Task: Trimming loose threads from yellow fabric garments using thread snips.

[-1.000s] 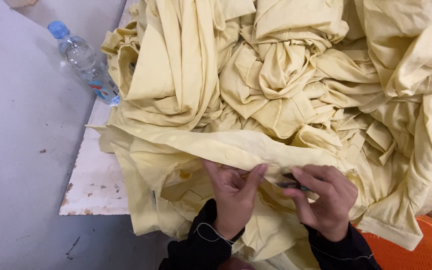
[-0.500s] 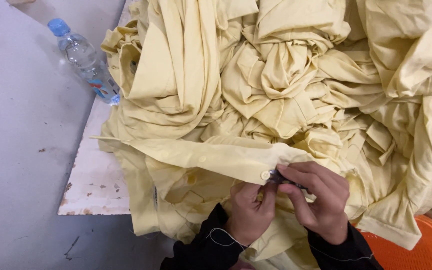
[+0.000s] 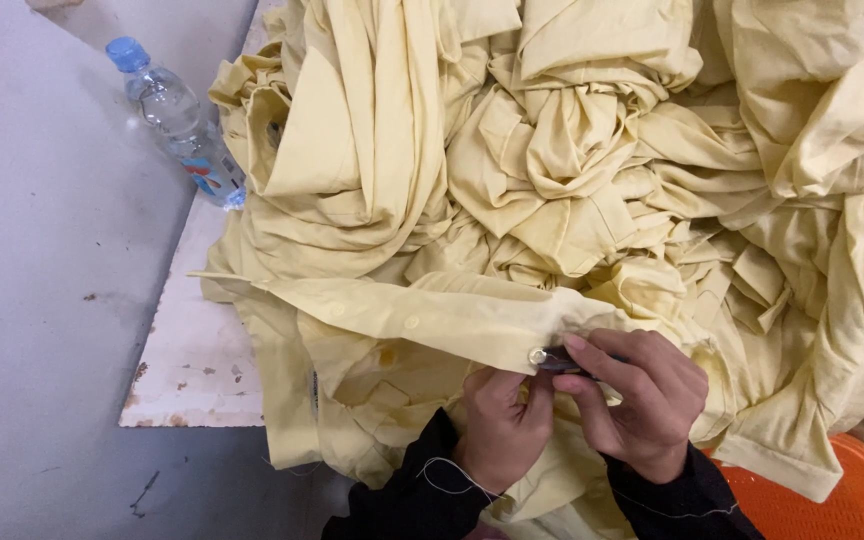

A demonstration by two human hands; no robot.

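the right hand (image 3: 642, 400) pinches a small dark metal tool (image 3: 558, 361) between thumb and forefinger, its tip set against a button (image 3: 537, 356) on the edge of a pale yellow button strip (image 3: 422, 318). the left hand (image 3: 500, 425) sits just beside it, fingers curled and pressed onto the cloth right under the button, holding the strip's end in place. both wrists come out of black sleeves (image 3: 407, 495), and a loose pale thread lies across the left one. the strip runs out to the left from the hands, stretched fairly flat, with two more buttons showing faintly along it, and it ends in a point over the board's edge. behind and all around it rises a big heap of yellow garments (image 3: 572, 170), crumpled and knotted together, filling most of the view and hiding the far side of the work surface; folds of it hang down in front of the person too. the heap lies on a white board (image 3: 197, 370) with a chipped, stained edge. at the board's far left corner a clear plastic bottle (image 3: 177, 125) with a blue cap lies tilted, touching the cloth. left of the board is a grey concrete floor (image 3: 42, 300) with a few dark specks. an orange plastic thing (image 3: 832, 500) shows at the lower right corner, partly under the hanging cloth.
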